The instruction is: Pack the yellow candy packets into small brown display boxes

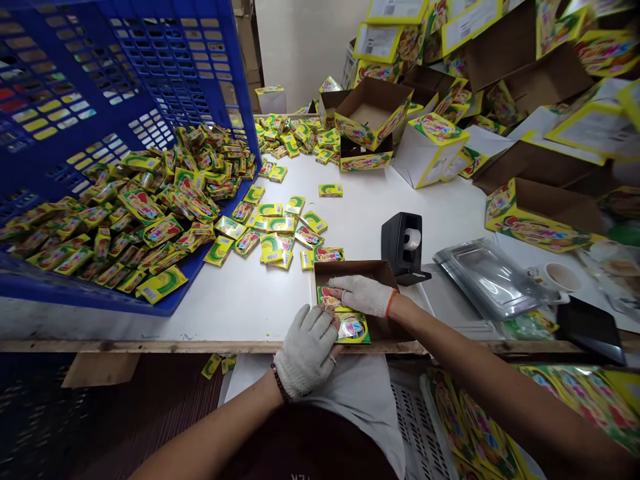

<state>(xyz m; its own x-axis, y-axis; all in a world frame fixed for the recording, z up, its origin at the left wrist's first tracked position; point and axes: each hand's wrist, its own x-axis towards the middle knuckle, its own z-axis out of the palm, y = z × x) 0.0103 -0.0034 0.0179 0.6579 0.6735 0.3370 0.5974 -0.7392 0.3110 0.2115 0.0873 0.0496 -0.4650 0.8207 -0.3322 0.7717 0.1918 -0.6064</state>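
An open cardboard box [397, 330] with a brown inside sits at the table's front edge. Small yellow-green candy packets [353, 328] lie in its left part. My right hand [363, 295], in a white glove with bare fingertips, reaches into the box with fingers stretched over the packets. My left hand [307, 350], gloved the same way, rests at the box's near left corner, its fingers extended and their tips against the packets. Its palm side is hidden. Loose packets [273, 248] are scattered just left of the box.
A tipped blue crate [175, 303] at the left spills a heap of packets [150, 220]. Behind the box stands a black tape dispenser [395, 243]. To the right are a clear plastic tray [485, 277], a cup [557, 277] and a dark tablet [590, 330]. Empty display boxes [543, 217] pile up behind.
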